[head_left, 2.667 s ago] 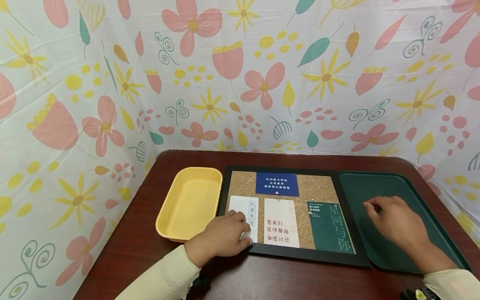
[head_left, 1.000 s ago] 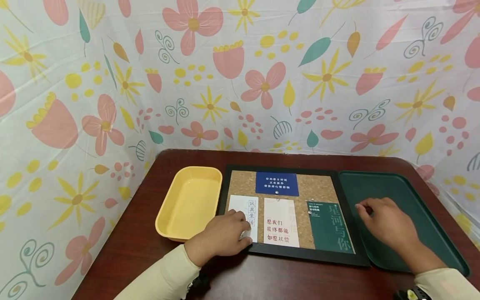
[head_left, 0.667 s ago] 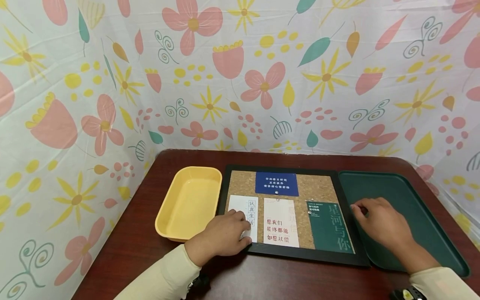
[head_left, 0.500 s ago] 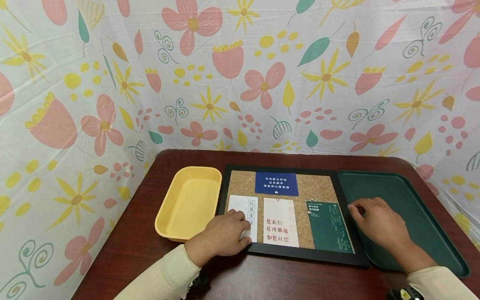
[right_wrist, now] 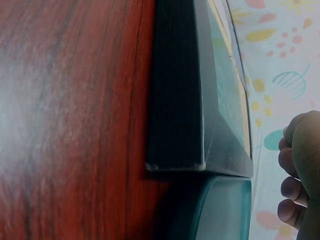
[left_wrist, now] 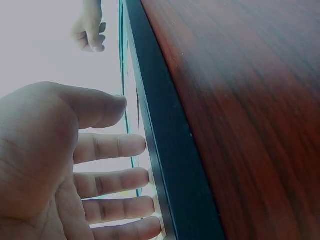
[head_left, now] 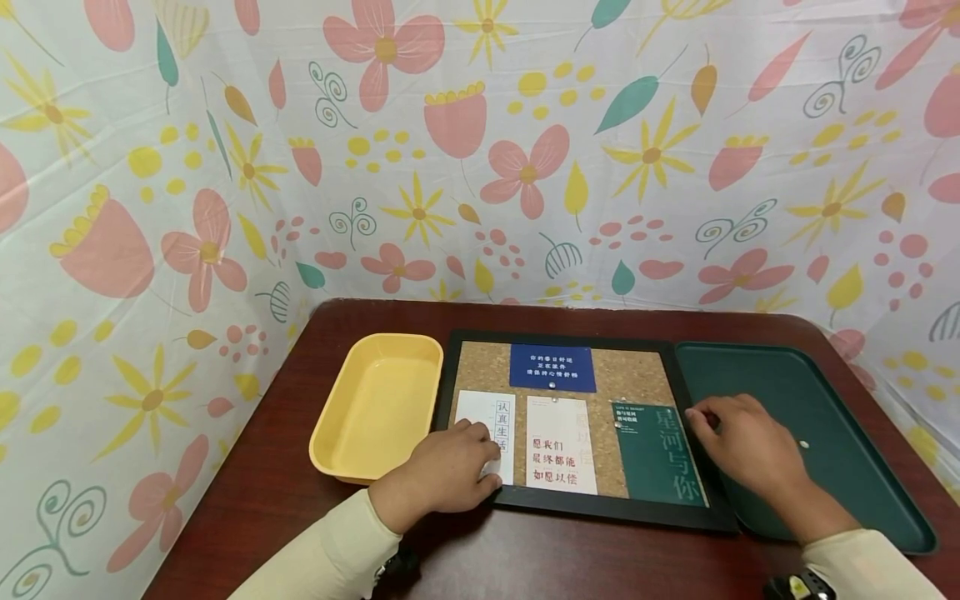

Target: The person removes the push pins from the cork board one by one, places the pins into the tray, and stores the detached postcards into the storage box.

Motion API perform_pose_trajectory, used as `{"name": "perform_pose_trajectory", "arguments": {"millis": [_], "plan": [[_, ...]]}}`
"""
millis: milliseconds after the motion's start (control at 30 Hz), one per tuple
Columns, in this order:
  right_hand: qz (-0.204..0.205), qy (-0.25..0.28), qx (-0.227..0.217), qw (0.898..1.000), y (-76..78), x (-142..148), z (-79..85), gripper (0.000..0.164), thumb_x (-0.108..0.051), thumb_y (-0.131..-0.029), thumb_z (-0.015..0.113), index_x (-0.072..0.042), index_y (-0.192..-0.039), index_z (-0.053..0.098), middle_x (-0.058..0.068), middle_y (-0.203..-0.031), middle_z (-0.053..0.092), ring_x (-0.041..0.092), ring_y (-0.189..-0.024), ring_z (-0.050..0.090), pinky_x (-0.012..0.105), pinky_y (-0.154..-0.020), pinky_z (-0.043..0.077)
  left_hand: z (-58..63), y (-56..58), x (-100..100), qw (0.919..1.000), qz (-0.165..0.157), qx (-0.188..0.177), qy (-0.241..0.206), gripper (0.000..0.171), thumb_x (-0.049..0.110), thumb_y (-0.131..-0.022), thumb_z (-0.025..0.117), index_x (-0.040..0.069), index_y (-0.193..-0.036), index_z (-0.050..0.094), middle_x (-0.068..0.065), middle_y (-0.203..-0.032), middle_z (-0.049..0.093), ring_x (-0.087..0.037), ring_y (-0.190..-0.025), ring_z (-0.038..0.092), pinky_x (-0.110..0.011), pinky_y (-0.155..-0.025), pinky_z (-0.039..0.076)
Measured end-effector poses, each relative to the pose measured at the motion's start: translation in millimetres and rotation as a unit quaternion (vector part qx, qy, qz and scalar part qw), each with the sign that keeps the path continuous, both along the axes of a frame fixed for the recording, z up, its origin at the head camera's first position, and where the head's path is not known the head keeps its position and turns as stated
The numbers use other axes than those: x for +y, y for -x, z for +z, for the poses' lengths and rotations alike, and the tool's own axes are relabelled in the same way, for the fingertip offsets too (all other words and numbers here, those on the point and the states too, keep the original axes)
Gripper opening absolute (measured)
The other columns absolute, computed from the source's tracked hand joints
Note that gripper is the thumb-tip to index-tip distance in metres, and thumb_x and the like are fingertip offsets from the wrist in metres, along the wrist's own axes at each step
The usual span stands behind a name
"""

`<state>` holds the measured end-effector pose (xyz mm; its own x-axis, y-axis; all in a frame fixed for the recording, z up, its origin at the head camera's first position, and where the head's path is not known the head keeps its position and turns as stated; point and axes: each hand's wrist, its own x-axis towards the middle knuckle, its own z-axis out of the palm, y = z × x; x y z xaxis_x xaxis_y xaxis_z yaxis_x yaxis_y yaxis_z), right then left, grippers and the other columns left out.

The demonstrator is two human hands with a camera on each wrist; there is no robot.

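A black-framed cork board [head_left: 645, 367] lies flat on the table with several cards on it. My left hand [head_left: 442, 468] rests at its lower left corner, over a white card [head_left: 480, 408], fingers extended in the left wrist view. Right of it lies a white card with red writing [head_left: 555, 450]; a blue card [head_left: 551, 367] is at the top and a green card [head_left: 652, 454] at the right. My right hand [head_left: 753, 442] hovers by the frame's right edge over the green tray [head_left: 720, 367], thumb and fingers curled inward; I cannot tell whether a small thing is between the fingertips.
A yellow plastic tub [head_left: 382, 408] stands left of the board. One small pale, round thing [head_left: 804, 444] lies on the green tray. Small silver pins show at the blue, red-lettered and green cards. A floral curtain [head_left: 480, 167] rises behind the dark wooden table [head_left: 525, 550].
My right hand has drifted left over the tray toward the board's right edge, uncovering the small pale thing on the tray. The left hand and the cards have stayed put.
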<state>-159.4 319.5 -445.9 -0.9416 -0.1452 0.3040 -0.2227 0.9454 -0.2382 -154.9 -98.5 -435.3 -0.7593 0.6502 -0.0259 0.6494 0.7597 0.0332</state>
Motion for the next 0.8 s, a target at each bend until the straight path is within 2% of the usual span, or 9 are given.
{"name": "perform_pose_trajectory", "arguments": {"millis": [333, 667, 800], "plan": [[0.001, 0.008, 0.015, 1.0, 3.0, -9.3, -1.9, 0.013, -0.022, -0.096, 0.071, -0.01, -0.098, 0.076, 0.003, -0.086, 0.062, 0.023, -0.081, 0.054, 0.034, -0.051, 0.037, 0.7, -0.1, -1.0, 1.0, -0.004, 0.004, -0.001, 0.029, 0.044, -0.093, 0.07, 0.022, -0.112, 0.075, 0.003, -0.106, 0.064, -0.015, -0.095, 0.058, -0.032, -0.075, 0.052], [0.0, 0.014, 0.0, 1.0, 4.5, -18.0, -2.6, 0.016, -0.025, -0.098, 0.07, -0.01, -0.099, 0.075, 0.0, -0.083, 0.059, 0.019, -0.077, 0.049, 0.033, -0.05, 0.034, 0.8, 0.3, -0.9, 1.0, -0.002, 0.004, -0.001, 0.029, 0.045, -0.093, 0.07, 0.022, -0.112, 0.075, 0.003, -0.106, 0.064, -0.015, -0.095, 0.059, -0.033, -0.074, 0.052], [0.002, 0.018, -0.005, 1.0, 4.9, -20.9, -3.5, 0.017, -0.026, -0.099, 0.069, -0.009, -0.1, 0.075, 0.002, -0.086, 0.061, 0.021, -0.08, 0.051, 0.033, -0.05, 0.036, 1.1, -0.1, -0.8, 1.0, -0.003, 0.004, -0.002, 0.029, 0.044, -0.093, 0.07, 0.022, -0.111, 0.075, 0.003, -0.104, 0.063, -0.015, -0.094, 0.058, -0.032, -0.074, 0.052]]}}
